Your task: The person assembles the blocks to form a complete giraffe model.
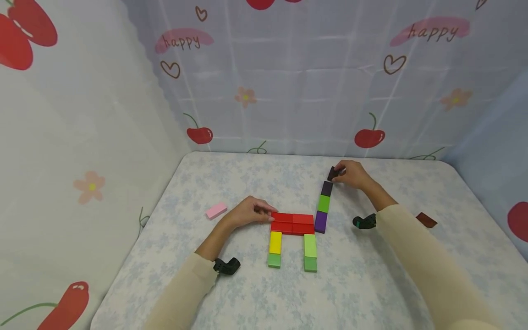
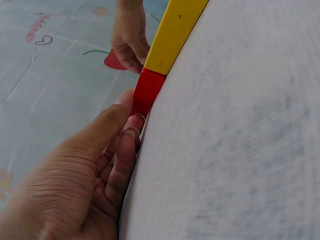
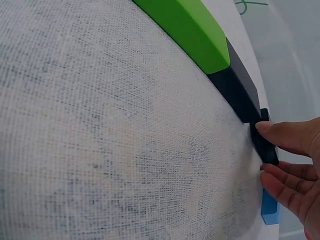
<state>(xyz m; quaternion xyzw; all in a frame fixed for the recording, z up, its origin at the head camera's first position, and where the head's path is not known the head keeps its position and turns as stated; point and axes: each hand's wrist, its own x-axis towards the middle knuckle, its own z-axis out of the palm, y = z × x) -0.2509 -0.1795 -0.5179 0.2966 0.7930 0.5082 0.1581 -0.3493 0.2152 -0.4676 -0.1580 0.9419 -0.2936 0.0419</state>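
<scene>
My right hand (image 1: 349,174) pinches a small black block (image 3: 262,142) between thumb and fingers, at the far end of a slanting row. That row holds a black block (image 1: 327,188), a green block (image 1: 323,203) and a purple block (image 1: 321,222). With its thumb and fingertips, my left hand (image 1: 252,211) touches the left end of a group of red blocks (image 1: 293,223); its index finger is partly hidden. Below the red group stand two legs: a yellow block (image 1: 275,242) above a green one (image 1: 274,261), and a light green block (image 1: 310,245) above another green one (image 1: 310,264).
Left of my left hand lies a pink block (image 1: 216,211). A brown piece (image 1: 426,220) shows beyond my right sleeve. In the right wrist view, a blue block (image 3: 270,207) sits by my fingers. Printed curtains surround the cloth-covered table (image 1: 247,302).
</scene>
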